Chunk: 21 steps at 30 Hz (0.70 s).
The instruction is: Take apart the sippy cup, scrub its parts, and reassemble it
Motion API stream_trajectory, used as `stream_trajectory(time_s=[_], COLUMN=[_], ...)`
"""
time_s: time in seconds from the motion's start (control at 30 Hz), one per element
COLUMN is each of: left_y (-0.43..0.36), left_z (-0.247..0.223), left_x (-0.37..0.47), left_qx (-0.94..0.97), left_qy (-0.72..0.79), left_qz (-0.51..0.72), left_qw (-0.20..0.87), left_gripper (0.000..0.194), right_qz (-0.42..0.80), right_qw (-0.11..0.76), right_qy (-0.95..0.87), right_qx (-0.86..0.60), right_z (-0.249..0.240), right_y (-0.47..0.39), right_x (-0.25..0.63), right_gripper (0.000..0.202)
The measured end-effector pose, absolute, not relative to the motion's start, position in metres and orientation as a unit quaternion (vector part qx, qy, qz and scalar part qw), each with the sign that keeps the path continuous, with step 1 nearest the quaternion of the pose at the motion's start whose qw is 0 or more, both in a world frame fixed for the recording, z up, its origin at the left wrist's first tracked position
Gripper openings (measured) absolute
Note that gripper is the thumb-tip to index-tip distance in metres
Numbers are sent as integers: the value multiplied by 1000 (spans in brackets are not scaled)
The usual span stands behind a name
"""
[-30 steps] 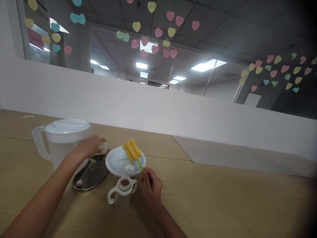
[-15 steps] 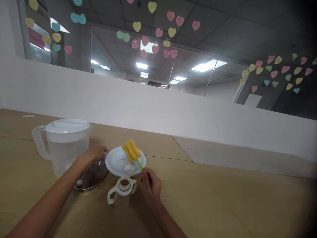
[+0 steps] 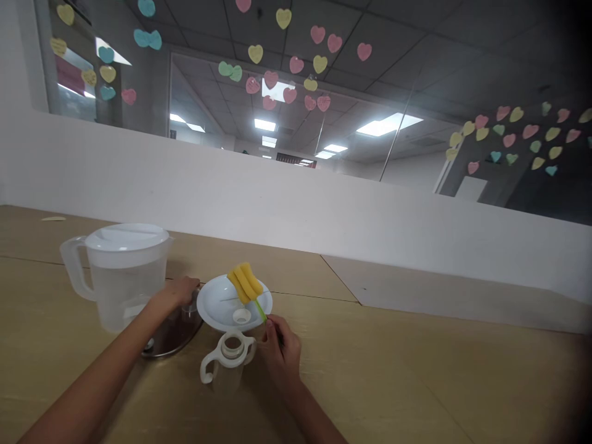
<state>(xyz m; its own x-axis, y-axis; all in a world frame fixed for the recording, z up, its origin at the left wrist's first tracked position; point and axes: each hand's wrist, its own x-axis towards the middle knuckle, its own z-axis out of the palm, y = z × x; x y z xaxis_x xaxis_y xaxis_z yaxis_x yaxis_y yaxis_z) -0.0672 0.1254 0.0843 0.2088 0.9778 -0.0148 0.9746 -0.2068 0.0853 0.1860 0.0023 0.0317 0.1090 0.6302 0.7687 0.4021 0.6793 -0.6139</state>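
Note:
My right hand [image 3: 283, 345] is closed around the green handle of a yellow sponge brush [image 3: 245, 282], its head raised over a white bowl [image 3: 210, 311]. Inside the bowl lies a small white ring-like part [image 3: 241, 316]. Just in front of the bowl stands a clear baby bottle [image 3: 226, 373] with a white two-handled collar and an open mouth, close to my right hand but apart from it. My left hand [image 3: 182, 291] reaches over a dark round tray [image 3: 169, 336], its fingers closed at the top of a small clear cup [image 3: 189, 310]. The fingertips are partly hidden.
A large translucent pitcher [image 3: 127, 277] with a white lid stands at the left, behind my left forearm. A small knob-like item [image 3: 148, 345] shows at the tray's near edge. Behind the wooden table [image 3: 416, 370] runs a white wall [image 3: 259, 191] below windows with heart-shaped notes.
My left hand has shifted slightly down and to the right at the clear cup. My right hand and the sponge brush have stayed almost still.

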Motion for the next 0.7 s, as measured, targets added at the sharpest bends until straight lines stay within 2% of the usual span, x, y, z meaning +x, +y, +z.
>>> stream_trajectory(time_s=[0.13, 0.27, 0.43, 0.7], left_y=[116, 102, 98, 113], left_z=[96, 103, 82, 59], left_x=[-57, -26, 8, 4], left_qx=[781, 838, 884, 881], left_qy=[622, 534, 440, 429], left_qz=[56, 111, 137, 158], left_qw=[4, 15, 81, 120], left_gripper=[39, 39, 35, 28], right_qz=[98, 98, 99, 89], right_qw=[635, 636, 637, 639], right_qy=[-657, -654, -651, -650], right_qx=[-395, -398, -402, -401], right_z=[31, 29, 29, 31], right_y=[3, 5, 7, 6], right_x=[186, 187, 188, 187], right_gripper=[25, 26, 26, 26])
